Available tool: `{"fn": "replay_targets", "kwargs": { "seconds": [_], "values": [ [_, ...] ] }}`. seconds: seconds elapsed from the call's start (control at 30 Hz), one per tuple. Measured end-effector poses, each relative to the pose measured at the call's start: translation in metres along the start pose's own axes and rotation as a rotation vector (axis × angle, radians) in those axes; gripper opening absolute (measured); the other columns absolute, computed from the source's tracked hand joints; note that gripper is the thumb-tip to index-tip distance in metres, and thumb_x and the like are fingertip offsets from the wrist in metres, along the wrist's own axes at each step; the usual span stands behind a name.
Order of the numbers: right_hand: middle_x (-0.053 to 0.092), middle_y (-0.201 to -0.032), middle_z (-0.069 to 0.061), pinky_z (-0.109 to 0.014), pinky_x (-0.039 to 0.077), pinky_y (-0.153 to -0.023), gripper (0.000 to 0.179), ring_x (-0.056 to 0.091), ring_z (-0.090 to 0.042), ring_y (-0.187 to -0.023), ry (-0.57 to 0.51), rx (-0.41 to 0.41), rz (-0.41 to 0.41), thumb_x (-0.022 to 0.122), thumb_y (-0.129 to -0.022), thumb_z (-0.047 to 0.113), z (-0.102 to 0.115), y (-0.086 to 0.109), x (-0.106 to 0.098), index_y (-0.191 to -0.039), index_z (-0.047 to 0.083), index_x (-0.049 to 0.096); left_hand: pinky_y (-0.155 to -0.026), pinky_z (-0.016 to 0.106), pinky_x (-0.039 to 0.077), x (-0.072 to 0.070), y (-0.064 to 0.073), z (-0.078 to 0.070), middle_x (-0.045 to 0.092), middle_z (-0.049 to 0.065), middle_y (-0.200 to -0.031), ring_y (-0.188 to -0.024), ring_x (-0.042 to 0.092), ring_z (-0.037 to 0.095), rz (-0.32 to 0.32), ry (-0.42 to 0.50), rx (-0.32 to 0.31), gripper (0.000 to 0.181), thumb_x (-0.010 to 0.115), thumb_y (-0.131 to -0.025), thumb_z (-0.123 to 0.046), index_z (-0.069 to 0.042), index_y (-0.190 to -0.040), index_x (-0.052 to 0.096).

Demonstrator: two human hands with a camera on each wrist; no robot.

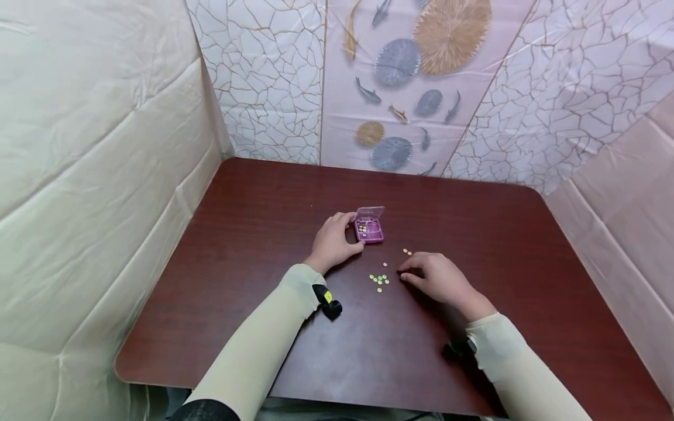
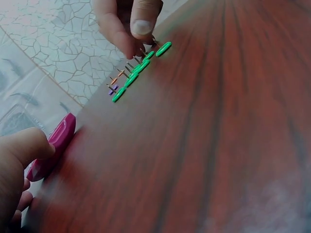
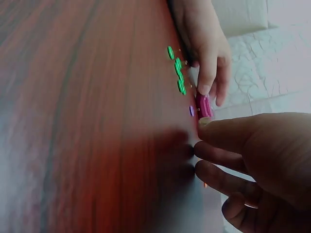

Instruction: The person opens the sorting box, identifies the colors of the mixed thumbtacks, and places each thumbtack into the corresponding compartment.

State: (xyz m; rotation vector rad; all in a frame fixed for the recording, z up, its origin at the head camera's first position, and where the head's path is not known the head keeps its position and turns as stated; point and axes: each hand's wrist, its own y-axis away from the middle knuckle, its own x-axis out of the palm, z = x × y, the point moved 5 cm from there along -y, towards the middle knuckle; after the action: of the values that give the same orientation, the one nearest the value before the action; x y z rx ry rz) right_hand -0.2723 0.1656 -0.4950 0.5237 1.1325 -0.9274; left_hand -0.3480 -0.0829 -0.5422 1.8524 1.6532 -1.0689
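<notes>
My left hand (image 1: 333, 242) grips a small magenta plastic box (image 1: 374, 236) by its left side, thumb at the near edge and fingers at the far edge. The box's clear lid (image 1: 371, 213) stands raised, and several thumbtacks (image 1: 363, 228) lie in its left compartments. My right hand (image 1: 439, 277) hovers low over the table, fingers bent and thumb apart from them, with nothing visible between. To its left lie several green thumbtacks (image 2: 131, 79), points up. A purple thumbtack (image 3: 191, 111) lies closer to the box, and orange thumbtacks (image 1: 408, 252) sit just beyond the right fingers.
A dark red wood-grain table (image 1: 263, 204) carries everything. Pale cloth (image 1: 105, 146) hangs along its left side, and a patterned sheet (image 1: 274, 82) covers the back. The table's near edge runs below both forearms.
</notes>
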Motion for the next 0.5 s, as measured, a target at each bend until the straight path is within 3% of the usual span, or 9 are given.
{"fn": "replay_targets", "kwargs": {
  "seconds": [0.13, 0.27, 0.5],
  "values": [
    [0.081, -0.11, 0.003, -0.055, 0.058, -0.1, 0.013, 0.072, -0.032, -0.124, 0.028, -0.038, 0.027, 0.086, -0.097, 0.015, 0.007, -0.004, 0.003, -0.109, 0.018, 0.087, -0.116, 0.042, 0.048, 0.002, 0.0, 0.0, 0.062, 0.0, -0.144, -0.136, 0.056, 0.022, 0.004, 0.004, -0.002, 0.082, 0.088, -0.09, -0.043, -0.017, -0.159, 0.055],
    [0.081, -0.107, 0.003, -0.055, 0.059, -0.098, 0.011, 0.074, -0.031, -0.121, 0.044, -0.045, 0.017, 0.086, -0.097, 0.015, 0.011, -0.009, 0.005, -0.107, 0.017, 0.087, -0.116, 0.042, 0.048, -0.001, 0.001, -0.001, 0.062, 0.001, -0.146, -0.137, 0.056, 0.022, 0.005, 0.003, -0.004, 0.082, 0.089, -0.09, -0.043, -0.017, -0.16, 0.055],
    [0.079, -0.099, 0.002, -0.049, 0.062, -0.087, 0.009, 0.076, -0.021, -0.094, 0.063, -0.026, -0.041, 0.086, -0.097, 0.015, 0.014, -0.018, 0.005, -0.105, 0.014, 0.087, -0.115, 0.042, 0.048, -0.001, 0.001, -0.001, 0.061, 0.0, -0.146, -0.136, 0.056, 0.021, 0.009, 0.004, -0.003, 0.082, 0.088, -0.09, -0.043, -0.018, -0.16, 0.054]
  ]
}}
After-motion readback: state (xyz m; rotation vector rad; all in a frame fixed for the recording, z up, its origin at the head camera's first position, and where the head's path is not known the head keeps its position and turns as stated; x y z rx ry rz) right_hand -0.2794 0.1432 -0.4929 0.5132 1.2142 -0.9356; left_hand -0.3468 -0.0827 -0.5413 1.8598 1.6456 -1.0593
